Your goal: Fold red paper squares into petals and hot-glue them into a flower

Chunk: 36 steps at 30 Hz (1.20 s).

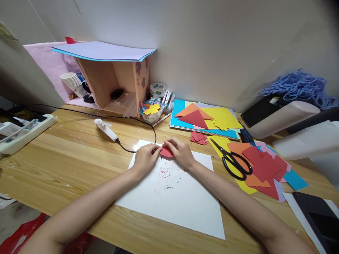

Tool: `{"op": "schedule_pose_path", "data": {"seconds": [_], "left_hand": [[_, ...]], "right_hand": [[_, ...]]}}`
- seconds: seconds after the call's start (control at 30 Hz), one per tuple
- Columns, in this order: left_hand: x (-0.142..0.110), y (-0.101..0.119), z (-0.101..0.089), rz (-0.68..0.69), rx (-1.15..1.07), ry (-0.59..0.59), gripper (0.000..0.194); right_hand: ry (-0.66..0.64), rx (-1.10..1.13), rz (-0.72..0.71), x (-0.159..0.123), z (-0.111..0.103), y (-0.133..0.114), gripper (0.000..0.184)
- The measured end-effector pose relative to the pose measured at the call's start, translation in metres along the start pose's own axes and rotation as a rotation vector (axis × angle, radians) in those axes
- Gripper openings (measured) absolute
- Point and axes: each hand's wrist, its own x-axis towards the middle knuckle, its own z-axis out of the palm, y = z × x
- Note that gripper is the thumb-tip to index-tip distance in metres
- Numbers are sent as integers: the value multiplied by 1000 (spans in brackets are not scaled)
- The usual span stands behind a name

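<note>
A small piece of red paper (166, 152) is held between my two hands over a white sheet (185, 201). My left hand (147, 158) pinches its left edge with thumb and forefinger. Bent over its upper right side, my right hand (180, 151) grips the paper with its fingertips. Coloured marker strokes dot the middle of the white sheet just below the red piece. Several small red paper cut-outs (198, 138) lie on the table to the right of my right hand.
Black-handled scissors (235, 164) rest on coloured paper scraps (262, 165) at right. Behind lie stacked coloured sheets (225, 118) and markers (167, 98). A corded white glue gun (106, 129) sits at left, before an open box (106, 81). A power strip (29, 132) is far left.
</note>
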Motion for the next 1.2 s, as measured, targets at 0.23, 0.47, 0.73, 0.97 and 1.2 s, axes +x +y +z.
{"op": "schedule_pose_path", "data": {"seconds": [0.23,0.47,0.73,0.97,1.2], "left_hand": [[5,-5,-1,-105,-383,86,25],[12,-3,-3,-221,-736,48,21],[14,-5,-4,-183,-789,-86,24],[14,-7,-1,-199,-794,-116,24],[11,2,-6,-298,-775,-5,22]], "right_hand": [[13,-22,-69,2,-2,4,19],[79,-75,-183,-1,-5,0,13],[125,-95,-283,-2,-5,4,12],[203,-83,-333,-1,-4,6,18],[232,-59,-327,-1,-3,2,9]]}}
